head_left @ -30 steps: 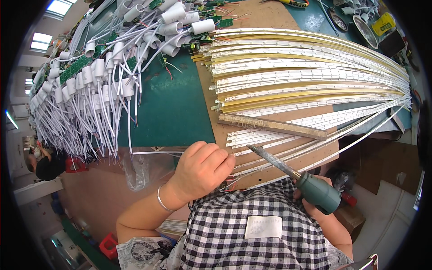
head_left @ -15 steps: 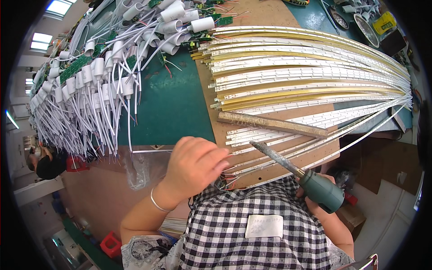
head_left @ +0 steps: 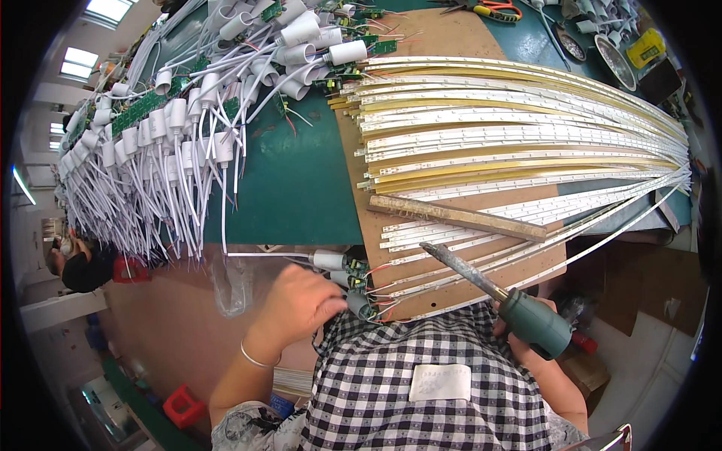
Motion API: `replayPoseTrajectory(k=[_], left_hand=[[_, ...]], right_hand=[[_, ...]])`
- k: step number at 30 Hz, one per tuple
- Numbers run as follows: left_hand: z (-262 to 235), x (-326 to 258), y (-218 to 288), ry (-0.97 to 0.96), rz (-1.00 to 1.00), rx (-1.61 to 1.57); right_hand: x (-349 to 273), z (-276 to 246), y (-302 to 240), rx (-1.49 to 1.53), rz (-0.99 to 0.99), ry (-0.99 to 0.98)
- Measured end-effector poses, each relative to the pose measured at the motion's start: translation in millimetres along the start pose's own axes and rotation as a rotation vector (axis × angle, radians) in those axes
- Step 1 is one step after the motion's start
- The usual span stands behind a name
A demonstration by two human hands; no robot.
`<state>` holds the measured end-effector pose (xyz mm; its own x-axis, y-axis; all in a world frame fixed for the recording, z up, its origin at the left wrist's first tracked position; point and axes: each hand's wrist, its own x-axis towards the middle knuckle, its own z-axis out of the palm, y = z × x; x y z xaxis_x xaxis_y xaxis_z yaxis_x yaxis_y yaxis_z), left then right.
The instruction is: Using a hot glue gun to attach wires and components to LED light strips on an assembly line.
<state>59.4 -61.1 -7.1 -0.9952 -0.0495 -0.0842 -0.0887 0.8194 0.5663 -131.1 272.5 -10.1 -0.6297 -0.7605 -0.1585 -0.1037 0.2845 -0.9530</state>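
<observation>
My right hand point(head_left: 525, 353) is wrapped round the green handle of a soldering iron point(head_left: 535, 323), partly hidden behind it. The iron's grey tip points up and left over the lower LED strips point(head_left: 496, 248). At the strips' left ends, near my apron, lie a white lamp cap point(head_left: 329, 261) and a darker grey cap point(head_left: 359, 304), with small green circuit boards point(head_left: 356, 266) and thin wires beside them. My left hand point(head_left: 297, 304) is beside the grey cap, fingers curled and thumb toward it; what they hold, if anything, is hidden.
A wooden bar point(head_left: 459, 218) lies across the strips on a brown board point(head_left: 368, 218). White caps with cables point(head_left: 177, 120) are heaped on the green table point(head_left: 282, 180) at left. Pliers point(head_left: 496, 10) and a metal dish point(head_left: 615, 62) sit at the back. Another person point(head_left: 79, 263) is far left.
My left hand has moved down and left, away from the strip ends, uncovering the caps and circuit boards there. My right hand and the soldering iron have hardly moved; the view has shifted slightly.
</observation>
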Motion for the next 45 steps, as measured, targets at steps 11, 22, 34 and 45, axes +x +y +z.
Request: replayPoseTrajectory(k=[11,22,34,45], left_hand=[[-12.5,13.3,3.9,0.271,-0.113,0.209],[5.3,47.8,32.6,0.282,0.062,0.174],[26.1,40.1,38.8,0.261,0.021,0.248],[18.0,42.4,29.8,0.279,-0.035,0.286]], right_hand=[[-5.6,-4.5,2.2,0.131,0.021,0.072],[2.9,-2.0,-3.7,0.132,0.007,0.109],[1.0,-2.3,-4.4,0.152,0.02,0.149],[-18.1,8.1,19.4,0.176,-0.033,0.292]])
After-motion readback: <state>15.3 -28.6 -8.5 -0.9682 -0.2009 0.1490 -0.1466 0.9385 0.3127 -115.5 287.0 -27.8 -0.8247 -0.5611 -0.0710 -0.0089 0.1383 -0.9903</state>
